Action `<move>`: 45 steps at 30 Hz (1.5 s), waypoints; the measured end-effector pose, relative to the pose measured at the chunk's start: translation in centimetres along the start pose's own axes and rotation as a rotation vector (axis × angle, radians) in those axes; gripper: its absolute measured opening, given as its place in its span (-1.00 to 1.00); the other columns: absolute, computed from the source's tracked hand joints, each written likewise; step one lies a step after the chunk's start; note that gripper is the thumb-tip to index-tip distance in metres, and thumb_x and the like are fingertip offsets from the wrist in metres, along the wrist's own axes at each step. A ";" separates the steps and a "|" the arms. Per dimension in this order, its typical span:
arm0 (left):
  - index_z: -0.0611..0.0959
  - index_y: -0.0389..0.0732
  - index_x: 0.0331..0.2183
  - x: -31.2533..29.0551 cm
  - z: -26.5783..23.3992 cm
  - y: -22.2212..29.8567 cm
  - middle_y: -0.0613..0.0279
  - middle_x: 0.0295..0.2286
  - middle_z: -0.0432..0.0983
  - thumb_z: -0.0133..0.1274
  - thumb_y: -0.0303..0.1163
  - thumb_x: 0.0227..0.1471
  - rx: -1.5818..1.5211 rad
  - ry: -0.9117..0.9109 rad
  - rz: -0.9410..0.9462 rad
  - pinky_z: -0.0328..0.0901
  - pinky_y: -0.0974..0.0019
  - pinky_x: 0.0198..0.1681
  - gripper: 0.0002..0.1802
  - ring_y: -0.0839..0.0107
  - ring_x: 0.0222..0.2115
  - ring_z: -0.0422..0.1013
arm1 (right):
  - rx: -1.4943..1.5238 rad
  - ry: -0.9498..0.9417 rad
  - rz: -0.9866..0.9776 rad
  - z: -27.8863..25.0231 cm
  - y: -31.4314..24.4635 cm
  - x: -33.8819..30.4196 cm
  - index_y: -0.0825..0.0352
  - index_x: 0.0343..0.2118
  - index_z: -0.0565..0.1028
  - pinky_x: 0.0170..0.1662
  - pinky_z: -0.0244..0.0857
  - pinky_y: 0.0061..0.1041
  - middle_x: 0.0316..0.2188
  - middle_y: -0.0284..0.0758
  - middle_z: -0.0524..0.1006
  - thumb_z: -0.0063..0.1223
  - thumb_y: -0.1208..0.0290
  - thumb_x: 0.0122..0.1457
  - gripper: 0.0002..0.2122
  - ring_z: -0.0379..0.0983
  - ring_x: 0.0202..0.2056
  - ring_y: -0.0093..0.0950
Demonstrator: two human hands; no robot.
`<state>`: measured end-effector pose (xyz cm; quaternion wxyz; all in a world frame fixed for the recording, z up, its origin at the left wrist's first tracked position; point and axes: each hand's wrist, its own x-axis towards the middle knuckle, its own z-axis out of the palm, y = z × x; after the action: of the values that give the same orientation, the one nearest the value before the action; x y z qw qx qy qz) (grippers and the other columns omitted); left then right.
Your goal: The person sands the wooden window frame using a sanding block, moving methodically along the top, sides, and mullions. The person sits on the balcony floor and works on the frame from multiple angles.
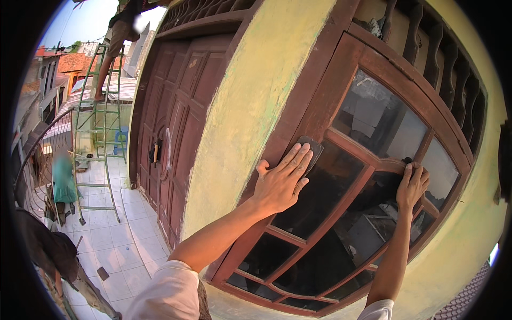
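Note:
My left hand (281, 178) presses a dark grey piece of sandpaper (316, 154) against the brown wooden frame (306, 125) of a window, its fingers laid over the sheet. Part of the sandpaper shows beyond the fingertips, over the edge of the dark glass (312, 186). Farther right, my right hand (413, 184) has its fingers curled at a wooden glazing bar (392, 164) where several bars meet. A small black spot shows at its fingertips; I cannot tell what it is. Worn, lighter patches mark the wood around the panes.
A yellow wall (256, 80) separates the window from a brown panelled door (186, 106). On the white tiled floor (114, 250) lies a small dark piece (103, 273). A person (120, 37) stands on a green ladder (109, 128); another person (50, 245) is partly visible lower left, near a railing (40, 136).

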<state>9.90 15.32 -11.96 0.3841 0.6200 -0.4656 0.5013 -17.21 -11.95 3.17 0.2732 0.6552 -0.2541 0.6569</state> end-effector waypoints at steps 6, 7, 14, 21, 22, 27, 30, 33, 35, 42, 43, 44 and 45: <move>0.30 -0.20 0.40 16.1 -1.9 -1.2 0.20 0.45 0.12 -0.20 -0.06 0.42 0.141 0.205 0.035 0.03 -0.30 0.17 -0.32 0.40 0.46 0.04 | 0.001 0.024 0.004 0.4 -0.5 0.0 0.24 0.00 0.51 0.20 0.11 -0.06 0.00 -0.16 0.40 -0.14 0.05 0.50 -0.65 0.28 0.09 -0.09; 0.31 -0.21 0.40 18.0 -1.8 -1.3 0.19 0.45 0.12 -0.20 -0.05 0.42 0.148 0.239 0.034 0.03 -0.31 0.18 -0.32 0.39 0.45 0.04 | 0.002 0.025 0.005 0.6 -0.6 0.0 0.24 -0.01 0.51 0.20 0.12 -0.06 -0.01 -0.16 0.40 -0.14 0.05 0.50 -0.65 0.28 0.09 -0.08; 0.32 -0.19 0.41 7.0 -0.3 -0.1 0.18 0.45 0.14 -0.15 0.01 0.38 0.147 0.202 0.077 0.01 -0.13 0.09 -0.26 0.41 0.44 0.09 | 0.014 0.058 -0.019 0.1 -0.8 -0.2 0.23 -0.02 0.49 0.17 0.11 -0.08 -0.01 -0.17 0.39 -0.12 0.09 0.49 -0.69 0.28 0.06 -0.09; 0.32 -0.21 0.39 22.5 -2.0 -1.5 0.17 0.45 0.10 -0.21 0.01 0.42 0.228 0.308 0.055 0.03 -0.29 0.21 -0.29 0.39 0.46 0.02 | 0.034 0.084 -0.025 0.6 -1.3 -0.2 0.23 -0.04 0.48 0.17 0.09 -0.10 -0.02 -0.17 0.39 -0.13 0.11 0.50 -0.72 0.27 0.06 -0.11; 0.32 -0.21 0.39 24.0 -2.8 -1.6 0.17 0.45 0.10 -0.22 0.01 0.42 0.234 0.326 0.045 0.02 -0.31 0.22 -0.29 0.38 0.46 0.02 | 0.050 0.091 -0.025 0.5 -1.8 0.2 0.23 -0.05 0.49 0.17 0.09 -0.11 -0.02 -0.18 0.39 -0.12 0.12 0.49 -0.72 0.27 0.06 -0.12; 0.30 -0.21 0.40 16.9 0.0 -1.0 0.19 0.45 0.10 -0.23 0.03 0.42 0.137 0.244 0.121 0.02 -0.35 0.21 -0.28 0.37 0.46 0.03 | 0.018 0.073 0.008 -0.5 -1.2 -0.6 0.24 -0.07 0.50 0.17 0.09 -0.11 -0.01 -0.17 0.40 -0.11 0.11 0.48 -0.71 0.26 0.08 -0.13; 0.31 -0.17 0.40 21.8 -0.9 -1.4 0.25 0.45 0.12 -0.27 0.03 0.43 0.186 0.295 0.130 -0.02 -0.35 0.23 -0.30 0.39 0.44 0.08 | 0.008 0.100 0.006 0.1 -1.4 -0.6 0.25 -0.06 0.50 0.17 0.09 -0.11 -0.01 -0.17 0.40 -0.13 0.09 0.49 -0.69 0.26 0.08 -0.12; 0.32 -0.12 0.40 28.7 -3.1 -1.6 0.27 0.44 0.15 -0.32 0.00 0.45 0.201 0.287 0.070 -0.05 -0.36 0.27 -0.33 0.44 0.44 0.08 | 0.054 0.105 0.016 1.5 -1.5 -0.5 0.25 -0.03 0.51 0.17 0.08 -0.11 -0.01 -0.17 0.40 -0.15 0.07 0.50 -0.66 0.26 0.08 -0.11; 0.33 -0.12 0.40 26.0 -2.3 -1.1 0.27 0.44 0.16 -0.30 -0.01 0.44 0.206 0.320 0.093 -0.02 -0.30 0.22 -0.34 0.44 0.44 0.09 | 0.062 0.113 0.000 1.4 -1.1 -0.2 0.24 -0.02 0.51 0.18 0.08 -0.10 -0.01 -0.17 0.41 -0.16 0.05 0.50 -0.65 0.26 0.09 -0.10; 0.50 -0.08 0.33 -5.0 2.6 1.9 0.29 0.38 0.31 -0.26 0.01 0.42 0.183 0.071 0.000 -0.19 0.00 0.15 -0.36 0.50 0.37 0.23 | -0.010 0.130 -0.018 1.7 0.7 0.3 0.20 0.05 0.54 0.23 0.08 -0.05 0.02 -0.17 0.43 -0.23 -0.06 0.51 -0.56 0.28 0.11 -0.08; 0.51 -0.07 0.33 -10.1 2.8 2.7 0.31 0.38 0.30 -0.23 -0.01 0.41 0.199 -0.016 -0.012 -0.24 0.01 0.17 -0.38 0.53 0.38 0.21 | -0.005 0.118 -0.002 2.3 0.8 -0.2 0.19 0.06 0.54 0.23 0.08 -0.05 0.03 -0.16 0.43 -0.23 -0.06 0.51 -0.56 0.28 0.12 -0.06; 0.49 -0.08 0.33 -13.8 2.8 3.4 0.32 0.40 0.27 -0.23 -0.02 0.41 0.188 -0.114 -0.016 -0.24 0.01 0.17 -0.38 0.54 0.40 0.18 | -0.011 0.108 0.005 2.5 0.9 -0.4 0.18 0.06 0.54 0.23 0.09 -0.04 0.04 -0.15 0.43 -0.23 -0.07 0.51 -0.55 0.29 0.12 -0.05; 0.48 -0.08 0.34 -14.4 2.8 3.5 0.32 0.40 0.27 -0.20 -0.02 0.40 0.194 -0.107 -0.002 -0.24 0.00 0.18 -0.37 0.54 0.40 0.17 | -0.011 0.118 0.005 2.6 0.9 -0.1 0.17 0.07 0.54 0.24 0.09 -0.03 0.05 -0.14 0.43 -0.23 -0.08 0.50 -0.55 0.29 0.12 -0.04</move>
<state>6.37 14.48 -26.63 0.2975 0.6805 -0.4343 0.5097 -15.97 -14.41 3.16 0.2898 0.6130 -0.2428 0.6938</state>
